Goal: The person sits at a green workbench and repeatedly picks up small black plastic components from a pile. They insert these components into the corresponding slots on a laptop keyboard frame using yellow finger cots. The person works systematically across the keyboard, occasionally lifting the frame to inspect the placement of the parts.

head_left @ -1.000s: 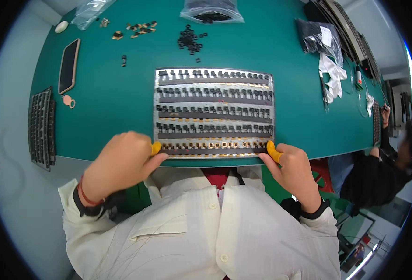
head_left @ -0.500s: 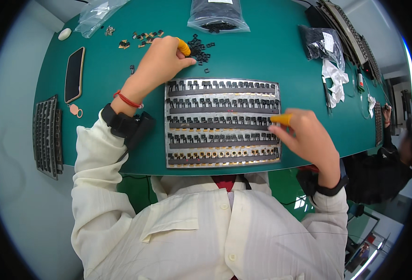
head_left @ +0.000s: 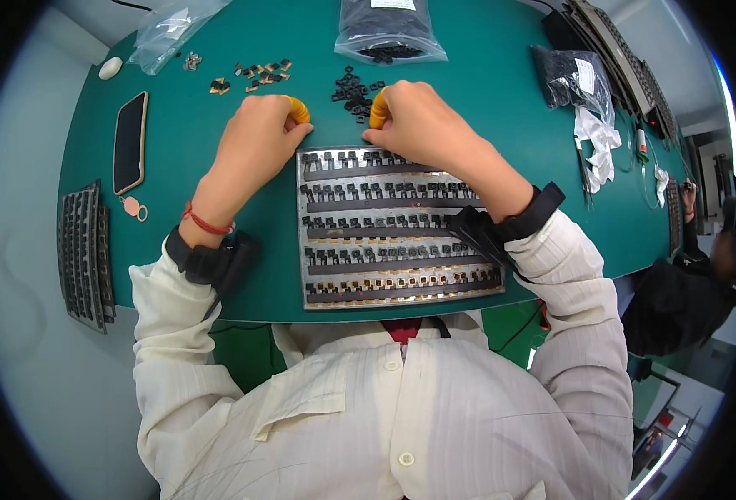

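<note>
Hands meet the far side of a flat metal tray (head_left: 326,244), which lies on the green tabletop (head_left: 560,242) squarely in front of the person, probably so that every row is easy to see and reach. Four of its rows carry upright black pieces; the nearest row shows gold-coloured faces instead. Dark strips run along the rows, perhaps to keep the pieces in line. The pile of loose black pieces (head_left: 353,93) sits just beyond the tray, a spot that seems picked for short reaches, with the black-and-gold pieces (head_left: 268,75) to its left. Behind the pile, a clear bag (head_left: 389,42) lies with more black pieces inside.

The left hand (head_left: 260,125) reaches forward, fingers curled, its thumb near the yellow finger covers (head_left: 298,109), just beyond the tray's far left corner. The right hand (head_left: 418,121) comes across from the right, its forearm over the tray's far right part, thumb and covered finger pointing down between tray and pile. Both look bent as if for a fine pinch; whether either grips a piece, I cannot tell.
</note>
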The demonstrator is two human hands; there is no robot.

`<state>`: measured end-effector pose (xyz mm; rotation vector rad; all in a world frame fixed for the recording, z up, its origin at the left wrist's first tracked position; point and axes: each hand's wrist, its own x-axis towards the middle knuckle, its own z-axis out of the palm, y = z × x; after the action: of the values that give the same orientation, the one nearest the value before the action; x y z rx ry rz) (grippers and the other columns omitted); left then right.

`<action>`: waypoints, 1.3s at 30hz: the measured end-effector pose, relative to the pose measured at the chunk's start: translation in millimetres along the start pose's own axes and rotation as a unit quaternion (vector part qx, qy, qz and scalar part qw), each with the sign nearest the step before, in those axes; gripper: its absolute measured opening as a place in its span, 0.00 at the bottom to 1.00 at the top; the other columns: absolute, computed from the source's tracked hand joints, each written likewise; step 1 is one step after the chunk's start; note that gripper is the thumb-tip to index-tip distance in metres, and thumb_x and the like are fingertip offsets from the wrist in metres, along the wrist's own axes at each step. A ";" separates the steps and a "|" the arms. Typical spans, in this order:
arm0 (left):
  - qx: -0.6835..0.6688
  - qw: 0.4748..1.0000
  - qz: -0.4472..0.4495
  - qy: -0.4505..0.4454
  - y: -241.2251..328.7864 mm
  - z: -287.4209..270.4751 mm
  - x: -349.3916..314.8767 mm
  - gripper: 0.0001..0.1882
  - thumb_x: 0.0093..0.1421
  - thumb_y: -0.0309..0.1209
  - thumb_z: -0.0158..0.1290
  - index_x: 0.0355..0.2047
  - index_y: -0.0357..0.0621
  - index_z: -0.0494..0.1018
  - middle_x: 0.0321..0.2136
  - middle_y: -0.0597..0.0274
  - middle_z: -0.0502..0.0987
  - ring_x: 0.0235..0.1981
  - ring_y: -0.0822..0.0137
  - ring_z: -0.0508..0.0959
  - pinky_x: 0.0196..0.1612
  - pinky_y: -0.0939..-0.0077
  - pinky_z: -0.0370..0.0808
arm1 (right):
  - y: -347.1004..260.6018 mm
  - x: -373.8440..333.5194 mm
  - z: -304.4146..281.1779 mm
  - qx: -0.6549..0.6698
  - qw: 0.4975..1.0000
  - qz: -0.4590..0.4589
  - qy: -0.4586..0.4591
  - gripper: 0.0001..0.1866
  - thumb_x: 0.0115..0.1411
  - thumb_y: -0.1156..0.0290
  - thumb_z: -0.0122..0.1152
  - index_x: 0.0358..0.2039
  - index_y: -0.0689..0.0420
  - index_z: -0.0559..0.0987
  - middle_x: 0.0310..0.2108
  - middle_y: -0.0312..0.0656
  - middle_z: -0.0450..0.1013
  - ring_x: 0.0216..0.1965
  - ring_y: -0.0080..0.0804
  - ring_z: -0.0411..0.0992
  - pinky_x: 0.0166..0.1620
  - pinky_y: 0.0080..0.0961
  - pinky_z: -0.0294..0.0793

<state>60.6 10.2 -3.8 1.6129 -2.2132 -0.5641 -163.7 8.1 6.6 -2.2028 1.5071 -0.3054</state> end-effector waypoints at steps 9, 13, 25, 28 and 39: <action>-0.023 0.999 0.040 -0.014 -12.6 -0.8 1.4 0.09 0.54 0.25 0.61 0.32 0.30 0.80 0.23 0.54 0.80 0.25 0.68 0.79 0.31 0.74 0.76 | 21.3 -5.3 -16.3 0.039 0.998 -0.009 0.052 0.10 0.53 0.73 0.67 0.34 0.66 0.84 0.30 0.56 0.79 0.33 0.48 0.80 0.40 0.35 0.79; -0.040 0.999 0.031 -0.008 -6.2 -8.9 -4.3 0.09 0.53 0.25 0.60 0.32 0.30 0.79 0.22 0.57 0.79 0.24 0.70 0.77 0.31 0.75 0.75 | 16.6 -6.3 -14.4 0.065 0.998 0.005 0.028 0.10 0.53 0.73 0.68 0.34 0.66 0.84 0.30 0.54 0.80 0.33 0.47 0.80 0.40 0.35 0.79; -0.068 0.988 0.091 -0.106 32.0 -19.8 -125.5 0.07 0.51 0.25 0.60 0.30 0.35 0.79 0.25 0.57 0.75 0.27 0.61 0.76 0.32 0.69 0.73 | 0.5 -5.7 2.6 -0.014 0.999 0.027 0.039 0.10 0.53 0.72 0.68 0.33 0.66 0.83 0.27 0.50 0.80 0.31 0.40 0.80 0.38 0.32 0.78; -0.055 0.987 0.090 -0.125 39.0 -13.9 -148.7 0.07 0.51 0.26 0.61 0.31 0.38 0.79 0.26 0.59 0.74 0.31 0.57 0.74 0.34 0.65 0.72 | 1.1 -8.8 4.5 -0.012 0.997 -0.006 0.077 0.09 0.52 0.74 0.67 0.32 0.66 0.83 0.27 0.51 0.79 0.30 0.43 0.79 0.37 0.33 0.78; 0.048 0.987 0.150 -0.027 47.3 5.2 -164.4 0.08 0.52 0.29 0.63 0.28 0.36 0.79 0.24 0.58 0.72 0.27 0.56 0.71 0.32 0.63 0.70 | 1.0 -84.3 -32.9 0.041 0.991 -0.114 0.048 0.06 0.51 0.77 0.66 0.29 0.66 0.82 0.27 0.51 0.77 0.28 0.46 0.77 0.34 0.33 0.77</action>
<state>67.9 180.8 8.7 1.2817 -2.4962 -0.4264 -210.3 77.7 40.7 -2.3268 1.2657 -0.5435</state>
